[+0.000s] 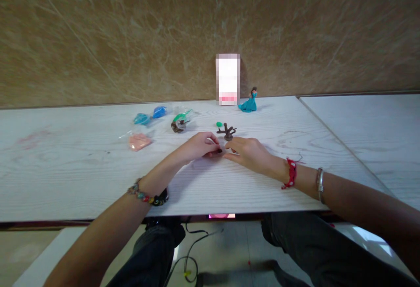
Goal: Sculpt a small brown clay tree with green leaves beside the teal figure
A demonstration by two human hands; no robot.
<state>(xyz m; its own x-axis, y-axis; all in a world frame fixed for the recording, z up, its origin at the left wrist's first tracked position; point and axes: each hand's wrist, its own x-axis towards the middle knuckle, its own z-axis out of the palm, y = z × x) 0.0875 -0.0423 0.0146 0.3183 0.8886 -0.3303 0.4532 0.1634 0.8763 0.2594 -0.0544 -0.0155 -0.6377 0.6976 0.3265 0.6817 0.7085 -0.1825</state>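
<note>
My left hand (204, 145) is closed in a pinch on a small dark brown piece (219, 150), apparently modelling clay, low over the white table. Facing it from the right, my right hand (251, 152) has its thumb and fingers apart, with no held thing visible between them. Just beyond my fingertips stands a brown tree-like clay figure (227, 132) with several branches. A small green clay blob (219, 124) lies behind it to the left.
Left of the hands lie bags of peach clay (139, 141), teal clay (141, 119), blue clay (159, 112), and brown clay (179, 125) with green clay (180, 116). At the wall stand a blurred white-screened phone (228, 79) and a teal-dressed figurine (249, 103).
</note>
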